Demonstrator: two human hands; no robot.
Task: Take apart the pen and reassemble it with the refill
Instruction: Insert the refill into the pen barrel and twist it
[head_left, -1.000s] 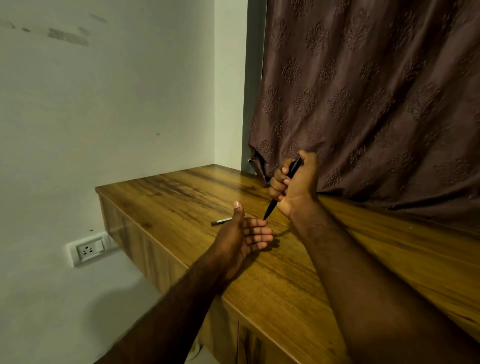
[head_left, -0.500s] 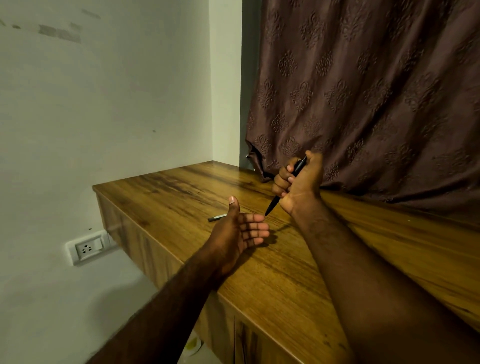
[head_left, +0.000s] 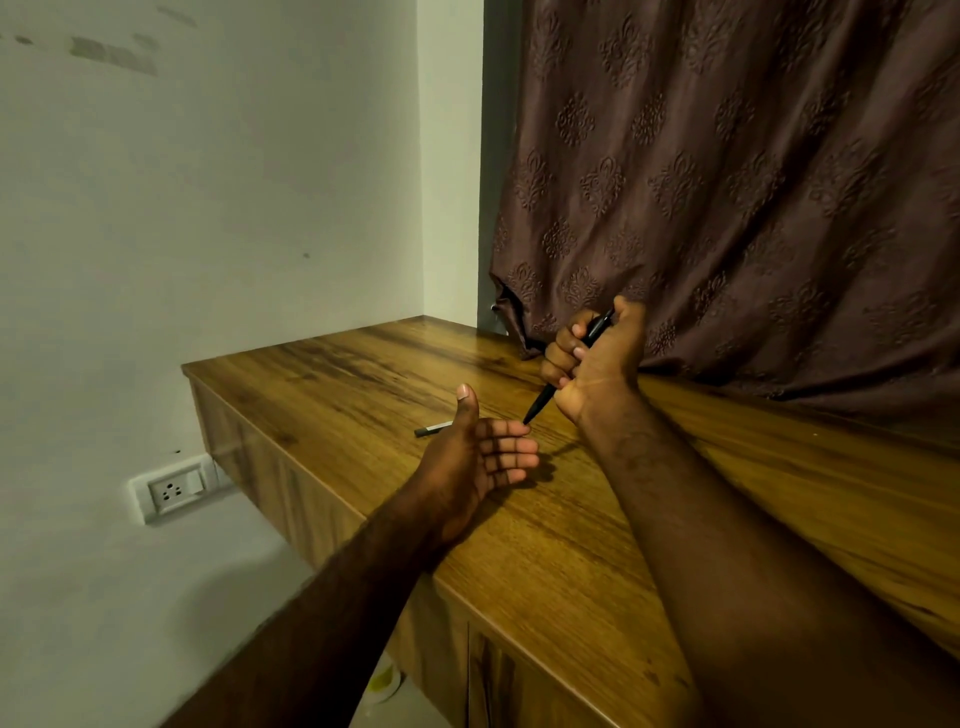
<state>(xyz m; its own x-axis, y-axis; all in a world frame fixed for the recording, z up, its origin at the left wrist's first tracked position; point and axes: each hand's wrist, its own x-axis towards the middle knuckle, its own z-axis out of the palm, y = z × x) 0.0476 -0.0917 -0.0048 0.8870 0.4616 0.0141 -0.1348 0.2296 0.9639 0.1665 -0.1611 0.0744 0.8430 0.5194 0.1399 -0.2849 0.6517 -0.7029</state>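
My right hand (head_left: 597, 364) grips a black pen (head_left: 540, 402) in a fist above the wooden tabletop (head_left: 363, 395), tip pointing down and to the left. My left hand (head_left: 483, 457) is held out flat, palm up, thumb raised, just below and left of the pen tip; the tip sits right at its index fingertip. A short dark pen part (head_left: 434, 428) with a pale end lies on the table behind the left hand, partly hidden by the thumb.
A brown patterned curtain (head_left: 727, 208) hangs behind the right hand and drapes onto the table's far edge. A wall socket (head_left: 171, 488) sits low on the white wall at left. The table's front edge runs under both forearms.
The pen tip and my open left hand have come closer together, until the tip meets the index fingertip. The view has shifted slightly.
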